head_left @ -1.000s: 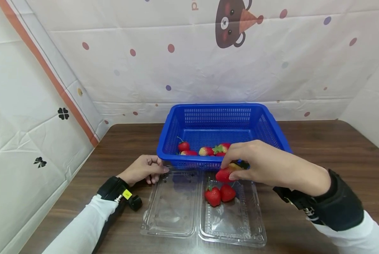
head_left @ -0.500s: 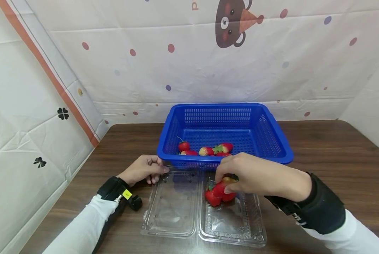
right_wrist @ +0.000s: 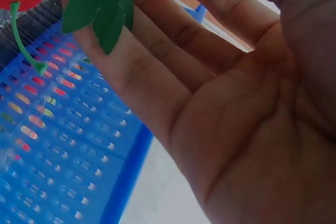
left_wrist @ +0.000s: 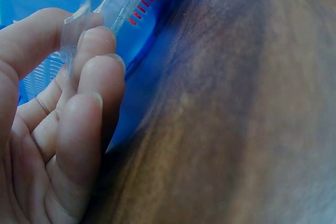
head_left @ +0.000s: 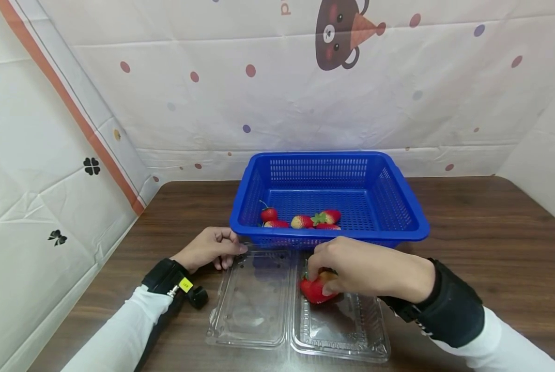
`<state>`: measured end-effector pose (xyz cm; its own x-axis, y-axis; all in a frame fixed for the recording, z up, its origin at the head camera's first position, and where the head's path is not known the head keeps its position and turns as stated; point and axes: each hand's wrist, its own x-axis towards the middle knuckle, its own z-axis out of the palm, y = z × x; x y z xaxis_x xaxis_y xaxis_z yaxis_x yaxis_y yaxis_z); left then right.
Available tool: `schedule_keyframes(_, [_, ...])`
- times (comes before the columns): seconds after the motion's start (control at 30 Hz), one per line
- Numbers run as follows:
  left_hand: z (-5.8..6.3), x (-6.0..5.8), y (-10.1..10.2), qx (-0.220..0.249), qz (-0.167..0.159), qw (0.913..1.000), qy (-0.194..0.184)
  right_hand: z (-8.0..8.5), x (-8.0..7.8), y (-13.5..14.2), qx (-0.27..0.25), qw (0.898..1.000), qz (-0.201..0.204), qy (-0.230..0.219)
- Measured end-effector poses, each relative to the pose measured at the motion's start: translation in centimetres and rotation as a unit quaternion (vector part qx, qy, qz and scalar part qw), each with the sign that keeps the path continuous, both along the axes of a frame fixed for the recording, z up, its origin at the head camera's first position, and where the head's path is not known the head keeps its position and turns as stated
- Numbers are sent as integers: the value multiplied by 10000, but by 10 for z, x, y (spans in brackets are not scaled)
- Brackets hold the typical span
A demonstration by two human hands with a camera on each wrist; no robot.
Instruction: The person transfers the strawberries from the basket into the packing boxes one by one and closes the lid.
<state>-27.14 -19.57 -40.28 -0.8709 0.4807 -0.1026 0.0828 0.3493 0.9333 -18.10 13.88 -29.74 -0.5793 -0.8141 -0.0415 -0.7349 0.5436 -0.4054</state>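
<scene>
My left hand (head_left: 214, 248) pinches the far left corner of a clear plastic clamshell box (head_left: 254, 310); in the left wrist view its thin edge (left_wrist: 76, 32) lies between thumb and fingers. The box lies unfolded. Over its right half, my right hand (head_left: 352, 266) holds a strawberry (head_left: 329, 278) between thumb and fingers, low beside another red strawberry (head_left: 311, 290) lying in the box. The right wrist view shows the held one's green leaves (right_wrist: 105, 17) and yellowish top, with a red fruit and its curved green stem (right_wrist: 23, 40) alongside. The hand hides part of these strawberries.
A blue plastic basket (head_left: 403, 206) stands just behind the box. Several strawberries (head_left: 302, 221) lie along its near side. The brown wooden table (head_left: 482, 227) extends to both sides, and a white printed cloth (head_left: 212, 113) hangs behind it.
My right hand has moved down and left with its strawberry, from near the basket's front edge to the strawberries in the box. The left hand has stayed in place.
</scene>
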Motion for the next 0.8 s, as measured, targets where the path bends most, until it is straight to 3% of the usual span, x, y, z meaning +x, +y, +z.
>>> schedule_keyframes(0.8, [1, 1, 0, -30, 35, 10000, -25, -4, 0, -5, 155, 9998, -111, 4])
